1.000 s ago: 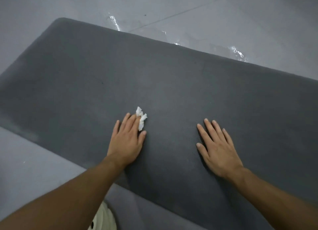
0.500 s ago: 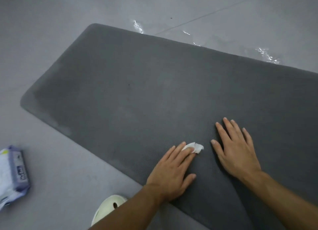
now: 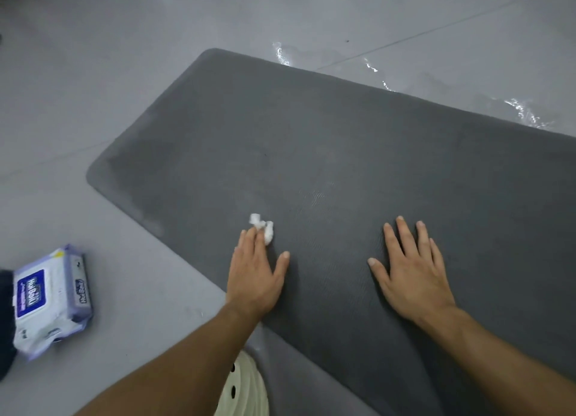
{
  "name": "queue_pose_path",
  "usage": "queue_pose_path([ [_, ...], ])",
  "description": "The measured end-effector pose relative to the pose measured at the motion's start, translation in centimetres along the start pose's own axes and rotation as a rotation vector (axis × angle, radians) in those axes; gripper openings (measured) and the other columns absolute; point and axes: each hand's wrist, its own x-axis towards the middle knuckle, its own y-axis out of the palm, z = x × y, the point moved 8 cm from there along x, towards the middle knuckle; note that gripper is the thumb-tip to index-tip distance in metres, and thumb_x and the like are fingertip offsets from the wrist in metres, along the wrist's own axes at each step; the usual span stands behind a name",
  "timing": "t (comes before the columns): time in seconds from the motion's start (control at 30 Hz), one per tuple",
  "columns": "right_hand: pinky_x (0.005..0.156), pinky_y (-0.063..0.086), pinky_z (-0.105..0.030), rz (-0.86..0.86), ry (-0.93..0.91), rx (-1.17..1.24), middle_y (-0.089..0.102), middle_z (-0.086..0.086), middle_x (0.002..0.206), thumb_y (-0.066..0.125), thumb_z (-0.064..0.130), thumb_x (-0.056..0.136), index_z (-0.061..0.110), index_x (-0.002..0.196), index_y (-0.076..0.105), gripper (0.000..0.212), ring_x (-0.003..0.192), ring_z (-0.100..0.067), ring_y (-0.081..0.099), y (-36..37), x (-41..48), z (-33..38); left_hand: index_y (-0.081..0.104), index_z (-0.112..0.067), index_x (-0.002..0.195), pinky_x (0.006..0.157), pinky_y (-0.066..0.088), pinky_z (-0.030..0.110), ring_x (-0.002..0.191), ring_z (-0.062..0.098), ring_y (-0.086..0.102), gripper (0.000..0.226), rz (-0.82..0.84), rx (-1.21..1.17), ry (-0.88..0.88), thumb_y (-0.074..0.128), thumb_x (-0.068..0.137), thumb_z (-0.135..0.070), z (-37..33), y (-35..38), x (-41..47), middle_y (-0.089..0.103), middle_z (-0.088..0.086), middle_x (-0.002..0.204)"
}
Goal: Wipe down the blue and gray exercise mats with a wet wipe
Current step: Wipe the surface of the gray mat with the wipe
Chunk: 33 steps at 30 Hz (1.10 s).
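Sliding away from right hand [image 3: 411,278], left hand [image 3: 254,275] presses wet wipe [image 3: 265,230] (crumpled).

Person's body, head view:
- Left forearm [image 3: 174,362], right forearm [image 3: 505,353]: both bare as far as frame edge; sleeve edge out of view.
- Left grip [image 3: 254,275], right grip [image 3: 411,278]: bare. Nails on right grip trimmed short.
- Footwear: one cream foam clog [image 3: 246,390], rounded shape, raised ribs across upper, round vent holes showing dark. Partly covered by left forearm.
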Motion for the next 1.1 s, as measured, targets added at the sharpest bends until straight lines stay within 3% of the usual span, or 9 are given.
queue_pose_path([
  [0.1, 0.129, 0.003, -0.045, 0.008, 0.000, -0.003, -0.008, -0.002, 0.174, 0.025, 0.061, 0.105, 0.022, 0.166, 0.002, 0.076, 0.159, -0.032, -0.012, -0.2, 0.1, -0.1, 0.006, -0.016, 0.166, 0.127, -0.003, 0.027, 0.159, 0.015, -0.006, 0.093, 0.058, 0.000, 0.150, 0.029, 0.096, -0.071, -4.2, 1.9, -2.2, 0.002, 0.001, 0.174],
  [0.27, 0.128, 0.009, -0.044, 0.018, 0.011, 0.065, -0.003, -0.001, 0.174, 0.036, 0.055, 0.105, 0.022, 0.166, 0.010, 0.075, 0.159, -0.032, -0.009, -0.6, 0.5, 0.1, 0.001, -0.015, 0.166, 0.130, 0.001, 0.035, 0.157, 0.011, -0.019, 0.085, 0.165, 0.057, 0.328, 0.020, 0.098, -0.062, -9.0, 4.4, -4.5, -0.011, -0.004, 0.174],
  [0.4, 0.128, 0.015, -0.043, 0.039, -0.024, 0.111, -0.003, 0.004, 0.174, 0.040, 0.051, 0.105, 0.024, 0.166, 0.013, 0.072, 0.159, -0.027, -0.009, -0.4, 0.5, -0.3, 0.009, -0.016, 0.166, 0.129, 0.005, 0.035, 0.157, 0.009, -0.016, 0.072, 0.253, 0.075, 0.505, 0.033, 0.106, -0.046, -11.7, 5.4, -5.0, -0.002, -0.004, 0.174],
  [0.6, 0.127, 0.009, -0.037, 0.074, -0.100, 0.030, -0.006, 0.006, 0.173, 0.037, 0.057, 0.104, 0.033, 0.165, 0.009, 0.071, 0.159, -0.018, -0.010, -0.8, -0.5, -2.0, 0.009, -0.028, 0.166, 0.127, -0.012, 0.034, 0.158, 0.008, -0.009, 0.061, 0.250, 0.304, 0.634, 0.018, 0.107, -0.041, -10.9, 4.3, -1.5, 0.002, -0.013, 0.173],
  [0.7, 0.127, 0.009, -0.037, 0.097, -0.094, 0.035, -0.007, 0.005, 0.174, 0.039, 0.053, 0.105, 0.030, 0.165, 0.010, 0.071, 0.160, -0.018, -0.009, -1.1, -0.9, -1.9, 0.015, -0.029, 0.165, 0.128, 0.001, 0.043, 0.159, 0.016, 0.002, 0.055, 0.218, 0.401, 0.560, 0.024, 0.111, -0.038, -9.0, 2.1, 2.1, 0.012, -0.013, 0.171],
  [0.77, 0.128, 0.010, -0.037, 0.101, -0.081, 0.051, -0.006, 0.004, 0.174, 0.041, 0.048, 0.105, 0.026, 0.165, 0.012, 0.070, 0.160, -0.019, -0.008, -1.4, -1.0, -1.2, 0.026, -0.028, 0.162, 0.127, 0.015, 0.041, 0.156, 0.018, 0.018, 0.051, 0.222, 0.506, 0.694, 0.029, 0.111, -0.036, -9.7, 0.9, 3.4, 0.025, -0.010, 0.167],
  [0.9, 0.128, 0.013, -0.039, 0.136, -0.100, 0.083, -0.006, 0.002, 0.174, 0.043, 0.046, 0.104, 0.022, 0.166, 0.012, 0.073, 0.160, -0.022, -0.008, -1.1, -1.2, 1.5, 0.051, -0.020, 0.140, 0.098, 0.045, 0.038, 0.125, 0.024, 0.052, 0.033, 0.334, 0.660, 0.909, 0.040, 0.109, -0.022, -12.4, -0.1, 3.9, 0.050, 0.000, 0.137],
  [0.97, 0.128, 0.013, -0.040, 0.151, -0.105, 0.089, -0.006, 0.001, 0.174, 0.044, 0.046, 0.104, 0.021, 0.165, 0.011, 0.074, 0.160, -0.025, -0.008, -0.9, -1.3, 3.0, 0.054, -0.017, 0.133, 0.086, 0.051, 0.042, 0.114, 0.028, 0.058, 0.029, 0.440, 0.776, 0.965, 0.043, 0.107, -0.013, -13.4, -0.3, 3.6, 0.053, 0.004, 0.128],
  [1.1, 0.128, 0.016, -0.042, 0.144, -0.017, 0.199, 0.000, -0.001, 0.173, 0.048, 0.044, 0.105, 0.020, 0.163, 0.019, 0.070, 0.160, -0.030, -0.005, -1.2, -0.8, 4.8, 0.052, -0.012, 0.129, 0.078, 0.052, 0.045, 0.112, 0.034, 0.062, 0.030, 0.523, 0.911, 0.944, 0.049, 0.101, -0.003, -15.1, -1.8, 4.3, 0.057, 0.009, 0.127],
])
